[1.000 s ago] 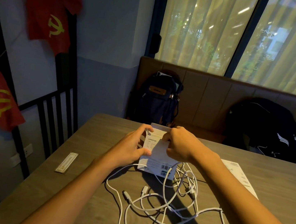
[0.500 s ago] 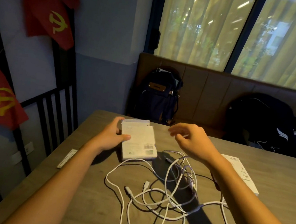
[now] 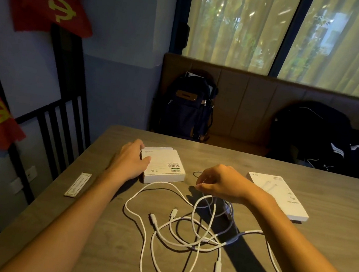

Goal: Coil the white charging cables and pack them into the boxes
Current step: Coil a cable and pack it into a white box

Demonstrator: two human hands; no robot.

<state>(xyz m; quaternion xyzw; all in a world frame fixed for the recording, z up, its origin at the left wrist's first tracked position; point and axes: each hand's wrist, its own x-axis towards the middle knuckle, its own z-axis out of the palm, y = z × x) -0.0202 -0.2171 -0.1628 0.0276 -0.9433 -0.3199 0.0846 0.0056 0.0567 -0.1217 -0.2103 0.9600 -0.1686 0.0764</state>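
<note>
Left hand grips the left edge of the white box, which lies flat on the table. Right hand is curled over the tangled white cables; cannot tell whether it holds a strand. Second box lies to the right.

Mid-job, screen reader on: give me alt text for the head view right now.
A person's left hand grips the left edge of a white box on a wooden table, while the right hand curls over the far end of tangled white cables; whether it grips one is unclear. A second white box lies to the right.
</note>
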